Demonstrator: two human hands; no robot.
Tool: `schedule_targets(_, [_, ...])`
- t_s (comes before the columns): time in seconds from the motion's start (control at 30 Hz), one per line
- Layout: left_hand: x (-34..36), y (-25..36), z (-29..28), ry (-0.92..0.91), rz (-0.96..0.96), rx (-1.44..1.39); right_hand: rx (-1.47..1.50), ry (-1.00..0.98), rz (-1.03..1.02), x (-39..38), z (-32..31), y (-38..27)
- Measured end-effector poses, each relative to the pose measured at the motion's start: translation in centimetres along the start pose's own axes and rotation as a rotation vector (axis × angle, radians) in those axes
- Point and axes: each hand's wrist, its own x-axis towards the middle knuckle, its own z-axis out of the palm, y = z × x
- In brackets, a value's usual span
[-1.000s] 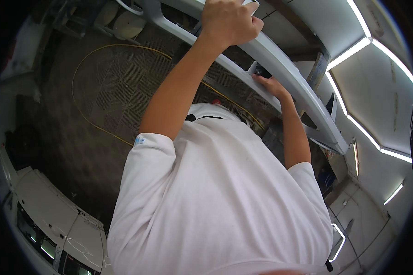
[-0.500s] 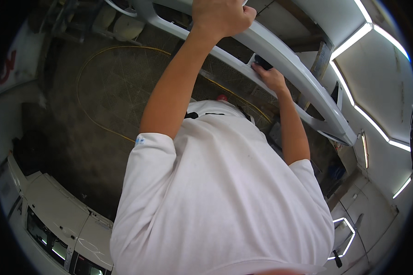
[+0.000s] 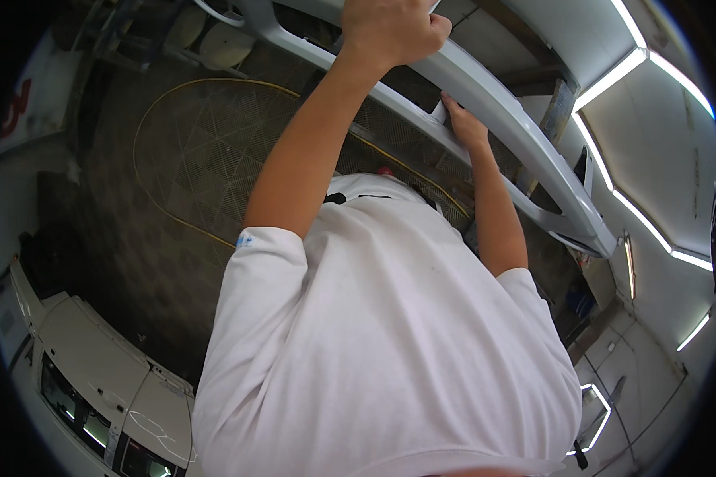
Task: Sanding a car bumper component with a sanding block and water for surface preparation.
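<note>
A long light-grey car bumper (image 3: 525, 127) with openings along it spans the top of the view, slanting down to the right. My left hand (image 3: 394, 32) is closed at the bumper's upper part, thumb bent; its fingertips are out of sight. Lower and to the right, my right hand (image 3: 465, 126) reaches into an opening between two of the bumper's bars. One digit lies along a short upright strut there, while the other fingers are hidden behind the upper bar. Whether that hand holds anything does not show.
A yellow hose (image 3: 139, 127) curves over the dark grated floor (image 3: 207, 151). Round-topped stools (image 3: 227, 44) stand at the far left. A white vehicle (image 3: 91, 350) is at the lower left. Tube lights (image 3: 608, 79) line the wall at the right.
My right hand has shifted slightly up and farther behind the bumper's upper bar. A dark patch or object beside its fingers is no longer visible. My left hand keeps its place on the bumper.
</note>
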Motion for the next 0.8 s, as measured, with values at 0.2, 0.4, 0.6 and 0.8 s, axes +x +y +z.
schedule_targets(0.2, [0.0, -0.7, 0.4, 0.003, -0.039, -0.010, 0.000, 0.129, -0.080, -2.1, 0.2, 0.1])
schedule_targets(0.4, [-0.3, -1.8, 3.2, 0.004, -0.063, 0.124, -0.028, 0.043, 0.106, -0.3, 0.1, -0.7])
schedule_targets(0.6, [-0.1, -0.6, 2.6, -0.063, -0.093, 0.110, -0.079, 0.098, 0.024, -0.1, 0.3, 0.6])
schedule_targets(0.8, [-0.5, -1.4, 2.3, -0.061, -0.100, 0.089, 0.009, 0.173, -0.111, -1.6, 1.1, 2.0])
